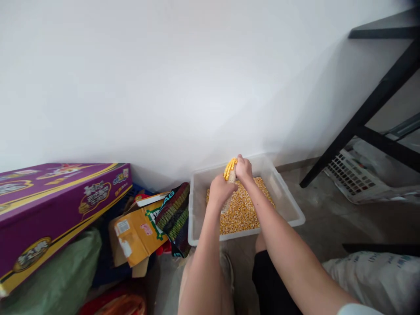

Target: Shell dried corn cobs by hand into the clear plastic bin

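Note:
Both my hands are on one corn cob (pixel 230 170), held tilted above a translucent plastic bin. Yellow kernels cover its upper left side, while a pale, bare strip shows on the side facing me. My left hand (pixel 220 190) wraps around the lower part, and the stripped bottom end shows beneath it. At the top end, my right hand (pixel 243 169) is closed with its fingers against the cob. Below them, loose corn kernels (pixel 241 214) cover the floor of the plastic bin (pixel 288 204), which stands near the white wall.
To the left are a purple carton (pixel 65 205), a torn yellow cardboard box (pixel 139 232), a dark mesh item (pixel 175 214) and a green bag (pixel 62 271). On the right stand a black metal frame (pixel 364 118) and a white basket (pixel 352 177). A white sack (pixel 377 275) lies at lower right.

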`<control>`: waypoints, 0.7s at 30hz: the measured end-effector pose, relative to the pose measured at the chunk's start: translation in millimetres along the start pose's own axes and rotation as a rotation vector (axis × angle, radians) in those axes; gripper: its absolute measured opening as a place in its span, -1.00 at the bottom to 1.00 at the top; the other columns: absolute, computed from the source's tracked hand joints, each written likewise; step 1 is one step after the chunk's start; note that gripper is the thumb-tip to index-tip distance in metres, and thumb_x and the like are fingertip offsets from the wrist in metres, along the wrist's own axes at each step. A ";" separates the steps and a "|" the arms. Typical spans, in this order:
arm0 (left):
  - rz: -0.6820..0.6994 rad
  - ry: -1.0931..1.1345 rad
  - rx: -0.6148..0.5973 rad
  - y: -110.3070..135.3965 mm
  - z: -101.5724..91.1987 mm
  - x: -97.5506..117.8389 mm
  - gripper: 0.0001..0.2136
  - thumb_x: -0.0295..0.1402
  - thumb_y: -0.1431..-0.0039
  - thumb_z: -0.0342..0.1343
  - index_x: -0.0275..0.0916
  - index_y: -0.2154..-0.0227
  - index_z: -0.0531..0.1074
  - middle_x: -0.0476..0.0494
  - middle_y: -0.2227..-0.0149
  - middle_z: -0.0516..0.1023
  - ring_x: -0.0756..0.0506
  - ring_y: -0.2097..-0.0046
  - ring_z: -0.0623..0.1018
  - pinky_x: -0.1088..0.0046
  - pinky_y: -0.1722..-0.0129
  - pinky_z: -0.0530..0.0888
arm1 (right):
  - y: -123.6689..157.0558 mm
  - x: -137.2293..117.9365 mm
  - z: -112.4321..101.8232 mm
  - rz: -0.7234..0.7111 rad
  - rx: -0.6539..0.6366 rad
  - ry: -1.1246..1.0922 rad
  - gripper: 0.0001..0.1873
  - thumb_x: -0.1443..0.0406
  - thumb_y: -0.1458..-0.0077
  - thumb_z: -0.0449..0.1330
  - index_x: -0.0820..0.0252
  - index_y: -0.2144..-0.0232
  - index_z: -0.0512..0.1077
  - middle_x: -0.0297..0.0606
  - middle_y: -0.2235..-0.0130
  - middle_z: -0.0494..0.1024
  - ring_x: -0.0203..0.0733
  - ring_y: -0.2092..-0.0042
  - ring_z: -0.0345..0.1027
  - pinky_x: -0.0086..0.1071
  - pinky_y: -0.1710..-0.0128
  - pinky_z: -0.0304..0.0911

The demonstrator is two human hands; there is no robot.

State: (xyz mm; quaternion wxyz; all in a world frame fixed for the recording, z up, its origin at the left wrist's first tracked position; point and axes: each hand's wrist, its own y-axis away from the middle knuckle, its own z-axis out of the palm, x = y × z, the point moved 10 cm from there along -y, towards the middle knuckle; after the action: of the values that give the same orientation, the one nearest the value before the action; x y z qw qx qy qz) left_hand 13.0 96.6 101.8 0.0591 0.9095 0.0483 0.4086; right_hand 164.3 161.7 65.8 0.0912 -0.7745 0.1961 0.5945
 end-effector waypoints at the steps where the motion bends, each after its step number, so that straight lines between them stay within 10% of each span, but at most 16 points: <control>1: -0.008 0.038 0.012 1.1 2.2 -4.3 -0.80 -0.47 0.28 0.22 -0.25 0.46 0.41 -0.08 0.52 0.46 -0.12 0.46 0.45 0.44 0.46 0.28 | 0.8 0.3 4.0 -0.011 -0.028 -0.015 -0.51 0.03 -0.15 -0.13 0.16 0.63 0.32 -0.07 0.48 0.49 -0.01 0.24 0.39 -0.31 0.24 0.22; 6: -0.049 0.074 0.073 -7.1 14.6 -23.4 -0.70 -0.42 0.22 0.20 -0.24 0.31 0.40 -0.17 0.34 0.52 -0.16 0.33 0.50 0.43 0.39 0.32 | -1.3 30.9 29.8 0.197 -0.218 -0.205 -0.51 -0.03 -0.13 -0.10 0.19 0.52 0.37 -0.20 0.54 0.45 -0.17 0.51 0.35 -0.35 0.50 0.25; 21: 0.120 -0.369 0.007 -22.6 37.5 -7.3 -0.74 -0.38 -0.07 0.01 -0.22 0.14 0.27 -0.32 0.32 0.53 -0.24 0.29 0.54 0.36 0.32 0.32 | 1.4 28.3 -5.6 0.214 0.164 0.125 -0.37 -0.12 -0.16 -0.29 0.13 0.63 0.26 -0.15 0.54 0.43 -0.08 0.40 0.35 -0.33 0.39 0.16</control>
State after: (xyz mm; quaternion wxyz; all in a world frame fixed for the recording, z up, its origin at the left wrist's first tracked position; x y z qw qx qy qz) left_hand 35.4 115.4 68.4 0.0393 0.9704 -0.0165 0.2376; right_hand 174.8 152.8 40.4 0.0777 -0.7747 0.3307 0.5333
